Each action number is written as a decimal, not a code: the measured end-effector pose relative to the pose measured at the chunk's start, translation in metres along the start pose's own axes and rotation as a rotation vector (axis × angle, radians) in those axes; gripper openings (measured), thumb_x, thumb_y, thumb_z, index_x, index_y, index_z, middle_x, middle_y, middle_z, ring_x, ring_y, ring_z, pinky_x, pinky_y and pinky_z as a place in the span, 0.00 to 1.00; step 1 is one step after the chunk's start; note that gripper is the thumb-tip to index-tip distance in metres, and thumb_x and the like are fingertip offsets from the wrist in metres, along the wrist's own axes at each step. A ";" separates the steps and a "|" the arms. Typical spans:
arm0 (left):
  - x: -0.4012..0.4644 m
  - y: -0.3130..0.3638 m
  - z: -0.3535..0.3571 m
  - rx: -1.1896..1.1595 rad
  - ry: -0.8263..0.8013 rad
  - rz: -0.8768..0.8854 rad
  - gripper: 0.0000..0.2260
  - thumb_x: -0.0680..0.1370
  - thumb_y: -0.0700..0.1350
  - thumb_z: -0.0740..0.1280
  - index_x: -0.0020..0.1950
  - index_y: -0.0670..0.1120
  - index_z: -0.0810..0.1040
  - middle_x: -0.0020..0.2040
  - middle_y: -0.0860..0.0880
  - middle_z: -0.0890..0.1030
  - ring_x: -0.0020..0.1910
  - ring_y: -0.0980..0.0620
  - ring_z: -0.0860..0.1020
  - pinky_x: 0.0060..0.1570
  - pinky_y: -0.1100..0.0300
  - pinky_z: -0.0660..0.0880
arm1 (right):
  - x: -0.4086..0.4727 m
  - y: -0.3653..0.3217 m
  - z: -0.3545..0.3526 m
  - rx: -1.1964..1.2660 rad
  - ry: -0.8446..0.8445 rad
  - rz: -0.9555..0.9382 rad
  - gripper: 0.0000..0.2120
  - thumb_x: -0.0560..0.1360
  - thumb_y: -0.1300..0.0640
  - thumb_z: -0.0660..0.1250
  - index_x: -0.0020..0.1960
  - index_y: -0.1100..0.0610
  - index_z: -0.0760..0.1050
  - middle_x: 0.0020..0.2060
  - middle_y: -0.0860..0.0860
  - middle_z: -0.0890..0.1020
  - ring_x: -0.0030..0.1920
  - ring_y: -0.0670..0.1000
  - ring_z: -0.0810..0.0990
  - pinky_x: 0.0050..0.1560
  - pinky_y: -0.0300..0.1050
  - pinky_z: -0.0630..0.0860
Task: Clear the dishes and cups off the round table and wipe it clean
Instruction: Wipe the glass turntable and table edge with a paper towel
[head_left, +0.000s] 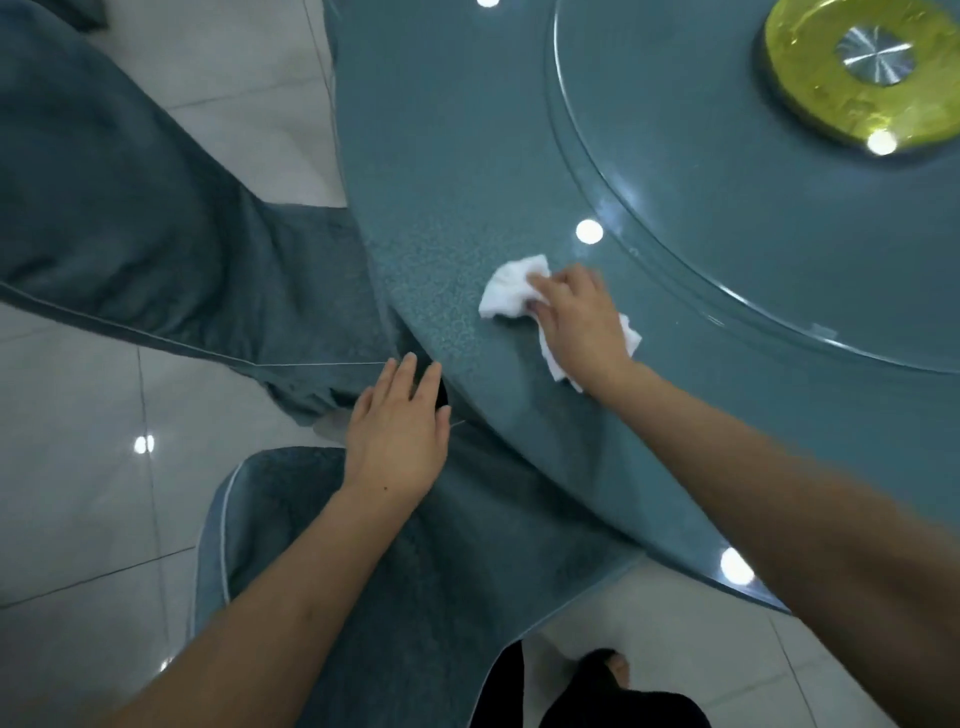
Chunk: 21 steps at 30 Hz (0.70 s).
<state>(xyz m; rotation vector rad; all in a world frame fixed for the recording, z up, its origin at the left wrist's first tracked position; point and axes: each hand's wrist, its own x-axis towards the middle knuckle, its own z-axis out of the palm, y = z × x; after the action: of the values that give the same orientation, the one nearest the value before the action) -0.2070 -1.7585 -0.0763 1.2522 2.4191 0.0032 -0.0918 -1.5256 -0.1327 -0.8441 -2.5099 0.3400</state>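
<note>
Round table (441, 208), speckled teal with a smooth curved rim, fills the upper right; a clear glass turntable (727, 234) sits on it over a yellow-green hub (810, 78). Right hand (582, 317) presses a crumpled white cloth (511, 291) flat near the rim, fingers curled onto it. Left hand (397, 431) hangs relaxed, fingers straight, beside the edge above a blue fabric chair (395, 571). Pale glossy floor tiles (78, 493) lie open to the left.

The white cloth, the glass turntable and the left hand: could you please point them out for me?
white cloth (506, 291): head view, bunched end beyond the fingers.
glass turntable (727, 208): head view, bare glass.
left hand (397, 441): head view, back of hand.
</note>
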 end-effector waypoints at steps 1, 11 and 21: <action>0.000 -0.005 0.001 0.000 0.001 -0.010 0.25 0.86 0.55 0.51 0.83 0.51 0.54 0.84 0.48 0.52 0.83 0.48 0.50 0.79 0.48 0.53 | 0.026 -0.010 0.014 -0.010 0.031 0.117 0.12 0.77 0.59 0.69 0.59 0.59 0.82 0.49 0.61 0.79 0.47 0.65 0.77 0.50 0.56 0.75; -0.001 -0.028 0.002 -0.041 0.027 -0.067 0.25 0.86 0.54 0.54 0.82 0.49 0.59 0.83 0.45 0.56 0.82 0.46 0.54 0.78 0.45 0.58 | -0.094 -0.014 -0.038 0.179 -0.378 -0.452 0.14 0.82 0.54 0.65 0.66 0.56 0.81 0.55 0.56 0.82 0.45 0.58 0.76 0.50 0.51 0.73; 0.019 0.043 0.014 -0.040 0.014 0.118 0.24 0.85 0.53 0.56 0.81 0.48 0.61 0.82 0.43 0.58 0.82 0.44 0.55 0.78 0.46 0.59 | -0.101 0.084 -0.080 -0.197 0.141 0.794 0.16 0.79 0.53 0.67 0.66 0.55 0.78 0.54 0.61 0.76 0.55 0.64 0.76 0.51 0.54 0.73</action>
<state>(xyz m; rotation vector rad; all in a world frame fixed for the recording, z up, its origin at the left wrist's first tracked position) -0.1782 -1.7200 -0.0876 1.3787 2.3417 0.0943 0.0616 -1.5161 -0.1304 -1.8586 -1.9962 0.2653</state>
